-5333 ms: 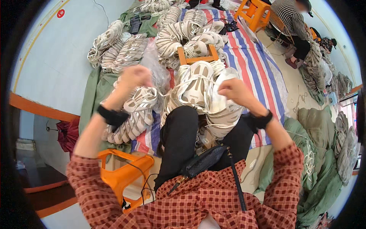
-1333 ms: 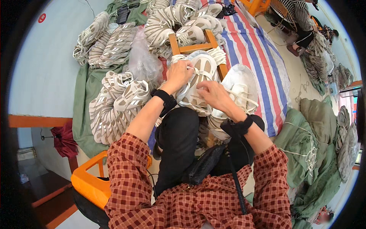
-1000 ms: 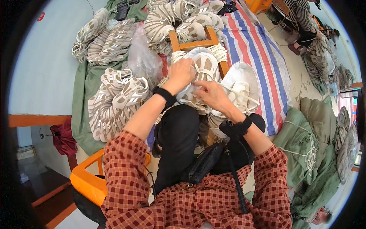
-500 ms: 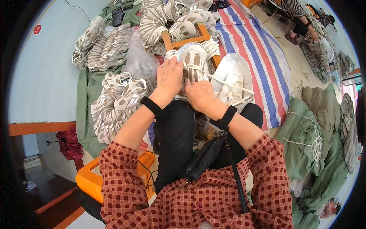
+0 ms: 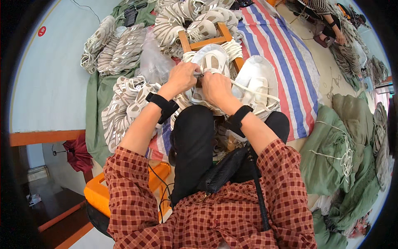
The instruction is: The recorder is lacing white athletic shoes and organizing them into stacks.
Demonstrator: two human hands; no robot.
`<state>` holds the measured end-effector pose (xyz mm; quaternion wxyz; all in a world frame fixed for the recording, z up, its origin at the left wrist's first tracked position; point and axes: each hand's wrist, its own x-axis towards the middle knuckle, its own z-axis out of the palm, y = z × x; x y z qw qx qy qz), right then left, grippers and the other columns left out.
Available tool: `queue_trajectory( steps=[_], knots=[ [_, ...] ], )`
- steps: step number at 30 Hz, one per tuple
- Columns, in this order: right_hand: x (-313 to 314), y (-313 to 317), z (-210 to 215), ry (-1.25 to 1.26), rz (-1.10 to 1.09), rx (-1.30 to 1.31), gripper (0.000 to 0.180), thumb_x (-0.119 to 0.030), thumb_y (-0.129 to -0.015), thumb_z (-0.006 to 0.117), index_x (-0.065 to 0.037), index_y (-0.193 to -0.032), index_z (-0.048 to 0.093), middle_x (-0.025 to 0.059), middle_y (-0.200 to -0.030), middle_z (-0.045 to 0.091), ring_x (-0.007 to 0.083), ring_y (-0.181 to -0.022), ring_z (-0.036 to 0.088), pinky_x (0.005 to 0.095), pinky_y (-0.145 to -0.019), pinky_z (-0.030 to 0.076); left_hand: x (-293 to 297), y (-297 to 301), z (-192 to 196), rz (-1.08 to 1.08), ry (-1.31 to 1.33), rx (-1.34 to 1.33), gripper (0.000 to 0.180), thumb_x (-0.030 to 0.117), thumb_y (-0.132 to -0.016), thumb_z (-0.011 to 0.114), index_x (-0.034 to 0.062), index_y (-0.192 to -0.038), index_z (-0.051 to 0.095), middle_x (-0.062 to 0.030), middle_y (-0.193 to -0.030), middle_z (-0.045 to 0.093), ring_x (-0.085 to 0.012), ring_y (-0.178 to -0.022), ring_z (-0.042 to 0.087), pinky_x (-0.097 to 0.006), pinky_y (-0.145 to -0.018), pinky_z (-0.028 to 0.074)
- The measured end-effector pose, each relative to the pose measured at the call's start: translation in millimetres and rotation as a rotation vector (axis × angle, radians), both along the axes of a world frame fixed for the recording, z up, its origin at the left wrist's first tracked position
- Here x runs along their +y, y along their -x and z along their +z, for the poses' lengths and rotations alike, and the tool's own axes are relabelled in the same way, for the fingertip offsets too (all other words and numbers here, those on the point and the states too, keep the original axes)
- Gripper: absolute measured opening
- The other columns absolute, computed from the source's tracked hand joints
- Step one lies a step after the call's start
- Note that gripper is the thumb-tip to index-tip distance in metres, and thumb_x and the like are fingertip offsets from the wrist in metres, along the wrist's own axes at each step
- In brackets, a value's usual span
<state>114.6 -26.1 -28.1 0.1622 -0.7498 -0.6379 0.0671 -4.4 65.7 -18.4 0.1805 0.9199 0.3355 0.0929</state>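
Observation:
My left hand (image 5: 181, 78) and my right hand (image 5: 215, 88) meet just past my knees, fingertips pinched together on a white and beige shoe upper (image 5: 213, 60). The upper rests against a small wooden frame (image 5: 204, 42). Both wrists wear black bands. To the right of my right hand lies a bundle of white uppers (image 5: 258, 81) tied with white cord. A stack of similar uppers (image 5: 124, 101) sits by my left forearm. A black bag (image 5: 224, 174) lies in my lap.
Piles of uppers (image 5: 120, 43) cover a green cloth (image 5: 97, 103) at left and top. A clear plastic bag (image 5: 153, 62) lies there too. A striped tarp (image 5: 286, 58) spreads right, green sacks (image 5: 331, 145) beyond. An orange stool (image 5: 99, 195) is under me. Another person (image 5: 325, 14) sits far right.
My hands, apart and each lifting a stack five seconds ago, have come together. Over the last second they slid forward onto the single upper at the wooden frame.

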Motion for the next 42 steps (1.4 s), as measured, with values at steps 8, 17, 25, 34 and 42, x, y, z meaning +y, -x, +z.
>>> queue_trajectory(
  steps=[8,17,25,34,42],
  knots=[
    [-42.8,11.3,12.4,-0.051,0.126,0.118,0.02,-0.018,-0.08,0.053,-0.005,-0.066,0.056,0.0164,-0.061,0.059,0.0377,-0.058,0.059,0.0442,-0.054,0.046,-9.2,6.5,-10.9,0.155,0.07,-0.198,0.035,0.003,-0.066,0.051,0.0069,-0.1,0.061,-0.0156,-0.096,0.061,-0.0336,-0.092,0.056,-0.04,-0.082,0.043],
    [5.6,-1.7,-20.6,-0.125,0.15,-0.393,0.01,-0.014,-0.073,0.058,-0.006,-0.078,0.06,0.0084,-0.068,0.064,0.0225,-0.06,0.064,0.0333,-0.05,0.049,8.6,-1.4,-6.3,0.049,0.151,0.003,0.028,0.007,-0.071,0.053,0.0102,-0.096,0.065,-0.0175,-0.098,0.062,-0.0336,-0.099,0.055,-0.041,-0.083,0.044],
    [-64.9,14.2,43.1,0.031,0.294,0.083,0.024,-0.02,-0.076,0.054,-0.003,-0.059,0.06,0.019,-0.057,0.058,0.0342,-0.056,0.061,0.0424,-0.053,0.048,-27.6,15.9,23.6,-0.105,-0.089,-0.403,0.04,-0.004,-0.07,0.048,0.0064,-0.107,0.055,-0.0138,-0.109,0.055,-0.033,-0.102,0.051,-0.04,-0.088,0.041],
    [-61.5,-27.3,35.2,-0.053,-0.034,0.364,0.026,-0.021,-0.078,0.058,-0.003,-0.097,0.058,0.019,-0.085,0.06,0.0342,-0.078,0.058,0.0418,-0.067,0.046,-80.1,17.0,24.0,-0.195,0.27,-0.269,0.013,0.009,-0.079,0.048,0.0017,-0.085,0.057,-0.0165,-0.073,0.059,-0.0351,-0.075,0.058,-0.042,-0.068,0.045],
    [-46.0,-43.1,11.3,-0.147,-0.042,0.046,0.052,-0.019,-0.077,0.059,-0.002,-0.123,0.042,0.0207,-0.112,0.051,0.036,-0.106,0.048,0.0405,-0.086,0.042,-65.0,-20.1,4.9,0.259,0.686,-0.563,0.025,0.012,-0.081,0.039,-0.0025,-0.086,0.059,-0.0125,-0.067,0.061,-0.0242,-0.061,0.058,-0.034,-0.059,0.045]
  ],
)
